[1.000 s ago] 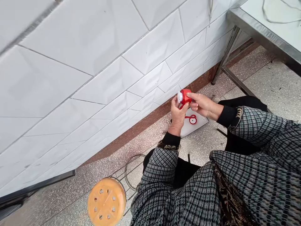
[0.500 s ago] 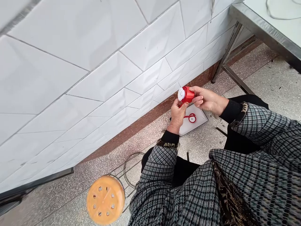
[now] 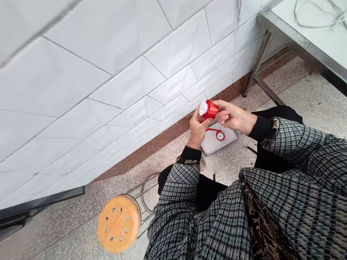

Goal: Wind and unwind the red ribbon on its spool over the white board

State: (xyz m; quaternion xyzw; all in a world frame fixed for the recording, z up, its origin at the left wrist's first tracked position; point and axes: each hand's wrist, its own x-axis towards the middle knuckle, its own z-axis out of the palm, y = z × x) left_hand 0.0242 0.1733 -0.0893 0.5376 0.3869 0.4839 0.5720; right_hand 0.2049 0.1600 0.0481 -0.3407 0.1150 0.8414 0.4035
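Observation:
Both my hands are on a spool of red ribbon [image 3: 211, 109], which is tilted so that its round white labelled end faces left. My left hand [image 3: 197, 127] grips it from below and left, thumb along its lower side. From the right, the fingers of my right hand [image 3: 233, 115] pinch the red ribbon side. Below the hands, a white board or flat box [image 3: 214, 144] lies on the floor. On it rests a small ribbon roll [image 3: 220, 135] with a white centre, and a red strip runs left from it, partly hidden by my left hand.
A stool with a round orange seat [image 3: 119, 224] and wire legs stands at lower left. White tiled wall [image 3: 130, 83] runs along the left side. At upper right is a metal-framed table [image 3: 295, 32] with a pale cable [image 3: 311, 26] on top.
The hands and the spool have shifted slightly left in view, and the spool's white end is turned a little more to the left. The view itself has moved a little. Both hands keep their grip.

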